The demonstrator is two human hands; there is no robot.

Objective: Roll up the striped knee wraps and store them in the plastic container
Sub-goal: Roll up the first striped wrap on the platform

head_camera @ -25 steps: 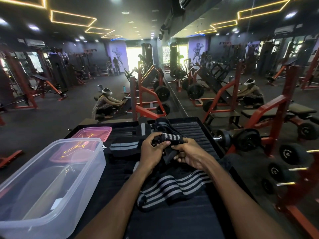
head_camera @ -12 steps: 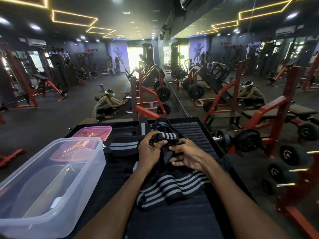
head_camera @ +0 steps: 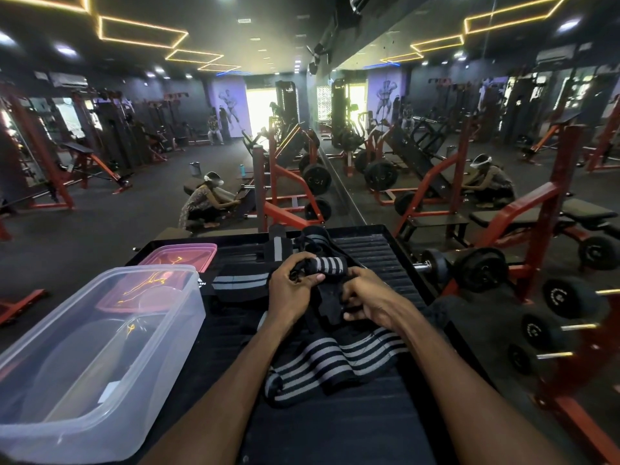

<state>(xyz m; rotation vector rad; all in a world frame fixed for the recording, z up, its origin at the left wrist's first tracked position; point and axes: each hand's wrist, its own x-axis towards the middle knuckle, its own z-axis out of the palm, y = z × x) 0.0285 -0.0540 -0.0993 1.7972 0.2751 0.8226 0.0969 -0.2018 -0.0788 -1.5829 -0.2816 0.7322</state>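
Observation:
A black knee wrap with grey stripes is partly rolled; the small roll [head_camera: 330,266] sits between my two hands above the black platform [head_camera: 369,431]. My left hand [head_camera: 292,286] grips the roll's left end. My right hand [head_camera: 369,297] pinches the black strip hanging below the roll. The loose striped tail [head_camera: 335,360] lies in folds between my forearms. A second striped wrap [head_camera: 240,283] lies flat to the left of my hands. The clear plastic container [head_camera: 161,330] stands open at the left with nothing visible inside.
A pink lid [head_camera: 181,255] lies behind the container. More black straps [head_camera: 312,234] are piled at the platform's far edge. Dumbbells [head_camera: 476,268] on a red rack stand at the right. A person [head_camera: 204,204] crouches on the gym floor beyond, beside a mirror wall.
My right hand has slid down from the roll to the strip hanging below it. The roll has shifted slightly left in my left hand.

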